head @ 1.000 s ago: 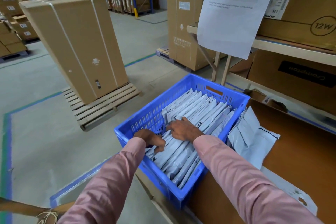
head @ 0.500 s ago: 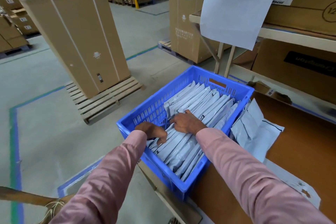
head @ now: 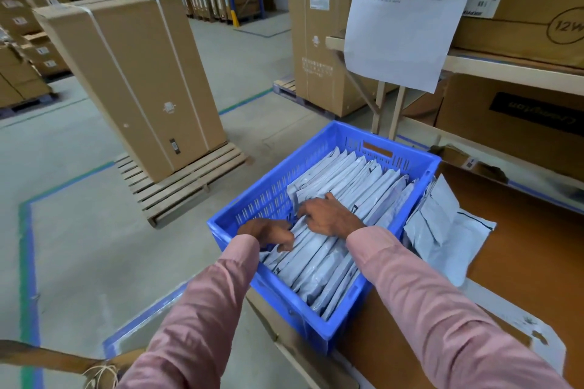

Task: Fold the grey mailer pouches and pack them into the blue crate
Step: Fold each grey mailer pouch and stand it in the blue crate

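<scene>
Hands [head: 328, 215] unmoved; pouches [head: 363, 199] run lengthwise along crate [head: 284, 287].

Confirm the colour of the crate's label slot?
Orange-brown, on the blue crate's far wall; head view shows the label slot best.

Left hand [head: 268, 232] curled, right hand [head: 328, 215] spread, palm down.

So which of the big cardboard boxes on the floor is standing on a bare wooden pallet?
The tall strapped box on the left, leaning in this view, on the pale slatted pallet. The other tall box, behind the blue crate, stands on a bluish pallet.
</scene>
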Available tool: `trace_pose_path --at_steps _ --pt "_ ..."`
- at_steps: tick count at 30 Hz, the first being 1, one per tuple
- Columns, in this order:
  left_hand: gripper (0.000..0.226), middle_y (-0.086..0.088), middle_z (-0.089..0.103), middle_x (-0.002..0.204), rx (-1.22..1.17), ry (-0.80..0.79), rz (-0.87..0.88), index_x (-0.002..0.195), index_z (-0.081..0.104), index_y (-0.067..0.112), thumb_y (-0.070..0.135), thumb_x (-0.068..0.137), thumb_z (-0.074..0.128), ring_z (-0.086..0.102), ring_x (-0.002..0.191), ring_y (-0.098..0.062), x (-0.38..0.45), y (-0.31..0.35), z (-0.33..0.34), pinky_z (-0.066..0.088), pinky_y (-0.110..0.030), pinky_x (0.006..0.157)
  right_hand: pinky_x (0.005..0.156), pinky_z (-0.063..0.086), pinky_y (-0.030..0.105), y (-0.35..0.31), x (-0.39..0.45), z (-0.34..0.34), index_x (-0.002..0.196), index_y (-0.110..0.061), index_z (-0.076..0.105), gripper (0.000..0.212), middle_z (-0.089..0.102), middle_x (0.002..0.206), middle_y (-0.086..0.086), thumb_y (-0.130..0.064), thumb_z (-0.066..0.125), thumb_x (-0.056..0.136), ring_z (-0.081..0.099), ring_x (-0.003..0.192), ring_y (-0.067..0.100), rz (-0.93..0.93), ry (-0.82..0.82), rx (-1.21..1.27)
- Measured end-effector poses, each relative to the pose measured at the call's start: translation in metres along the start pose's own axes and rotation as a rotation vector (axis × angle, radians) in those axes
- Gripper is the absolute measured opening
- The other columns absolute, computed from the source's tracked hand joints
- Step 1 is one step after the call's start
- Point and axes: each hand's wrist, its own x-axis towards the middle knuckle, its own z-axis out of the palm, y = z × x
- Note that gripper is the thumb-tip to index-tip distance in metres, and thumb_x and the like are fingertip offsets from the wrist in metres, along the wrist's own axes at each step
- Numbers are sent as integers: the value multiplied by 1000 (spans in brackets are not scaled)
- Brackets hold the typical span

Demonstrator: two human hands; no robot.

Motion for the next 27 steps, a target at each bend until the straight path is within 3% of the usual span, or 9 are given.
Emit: trace_pose_path --at_steps 3,6,10,14,20,27 --pt "59 -10 62 106 37 109 112 110 57 18 31 53 59 61 99 -29 -6 -2 -1 46 -36 78 100 33 38 -2 -11 -12 126 -26 66 44 65 129 -6 -17 54 86 60 119 19 9 84 64" --pt "83 -21 62 123 93 278 227 141 48 3 36 65 55 62 114 -37 -18 8 2 50 -41 87 99 39 39 -4 -26 -25 125 -22 67 39 66 126 -3 -16 54 88 60 118 24 24 231 48" --pt "75 -16 52 142 156 562 279 154 40 13 30 84 62 50 132 -35 -31 35 16 49 -44 100 95 42 42 6 -60 -32 119 -22 68 31 68 114 -3 -21 52 93 63 114 25 119 437 13" --pt "63 -8 44 149 199 785 404 151 43 19 28 90 58 43 138 -32 -42 77 38 43 -46 106 91 48 42 32 -112 -27 118 -21 69 31 70 113 -3 -17 58 89 65 108 23 221 722 92" --pt "58 -8 43 148 246 847 643 146 49 21 25 88 57 48 132 -32 -49 158 81 47 -45 99 85 50 40 71 -188 1 121 -18 67 35 68 120 -2 -13 58 88 65 108 24 410 874 171" --pt "59 -9 48 145 346 755 671 146 48 18 26 87 48 47 132 -34 -30 224 132 42 -43 107 93 51 42 106 -251 49 129 -19 62 37 64 128 0 -21 60 92 63 113 25 680 723 214"
